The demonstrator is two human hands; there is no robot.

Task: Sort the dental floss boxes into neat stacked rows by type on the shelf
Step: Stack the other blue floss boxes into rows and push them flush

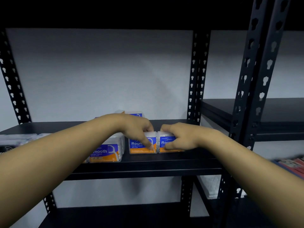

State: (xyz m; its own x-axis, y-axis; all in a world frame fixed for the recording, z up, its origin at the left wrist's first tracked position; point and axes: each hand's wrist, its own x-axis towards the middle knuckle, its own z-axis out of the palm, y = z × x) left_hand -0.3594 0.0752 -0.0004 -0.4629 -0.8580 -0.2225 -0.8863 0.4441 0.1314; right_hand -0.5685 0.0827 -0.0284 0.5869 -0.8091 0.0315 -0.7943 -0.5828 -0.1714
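Two clear "Round" floss boxes with blue and orange labels stand side by side on the black shelf point(164, 162). My left hand point(138, 129) grips the left Round box point(139, 148), thumb down its front and fingers over its top. My right hand point(181, 137) grips the right Round box point(166, 140) the same way. A "Smooth" box point(107, 153) stands at the shelf front to the left, under my left forearm. Another blue-labelled box point(134, 114) shows behind my left hand near the wall. Blurred clear boxes point(19, 139) lie at the far left.
Black perforated uprights point(195, 79) frame the shelf against a grey wall. A second rack point(256, 112) stands to the right, with red and blue packs point(292, 163) on a lower level. A lower shelf board point(115, 216) lies below.
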